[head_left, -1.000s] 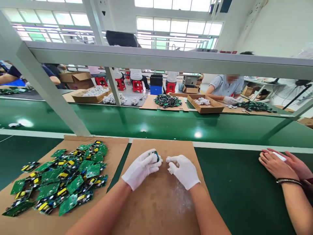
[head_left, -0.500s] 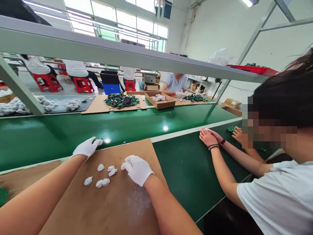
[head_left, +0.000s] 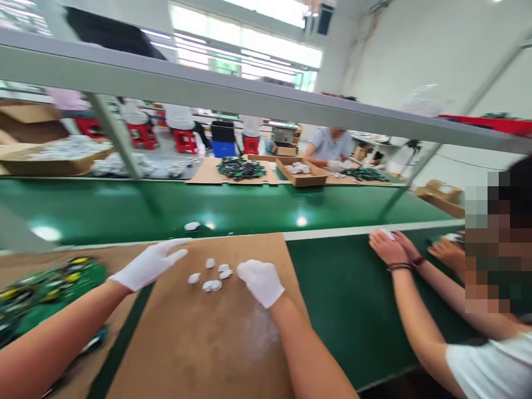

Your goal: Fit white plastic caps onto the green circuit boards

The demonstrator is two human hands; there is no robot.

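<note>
My left hand [head_left: 152, 266], in a white glove, is open over the upper left of the brown cardboard sheet [head_left: 199, 343], its thumb and fingers apart. Just beyond its fingertips, a small white piece with a dark edge [head_left: 192, 226] lies on the green surface [head_left: 257, 205]. My right hand [head_left: 262, 281], also gloved in white, is closed, fingers curled together low over the sheet. Anything inside it is hidden. Between my hands lie several small white rounded pieces [head_left: 211, 285], one end of each looking pointed.
Green circuit boards [head_left: 62, 288] are piled at the left. A co-worker's hands [head_left: 390, 246] hold a white piece on the right. A shelf beam [head_left: 233, 91] crosses above. Beyond the green surface are a board pile [head_left: 241, 168] and a cardboard tray [head_left: 305, 178] of white pieces.
My left hand has let go of the small white piece on the green surface and drawn back towards me, opening. The view has turned left, showing more of the board pile. My right hand stays curled.
</note>
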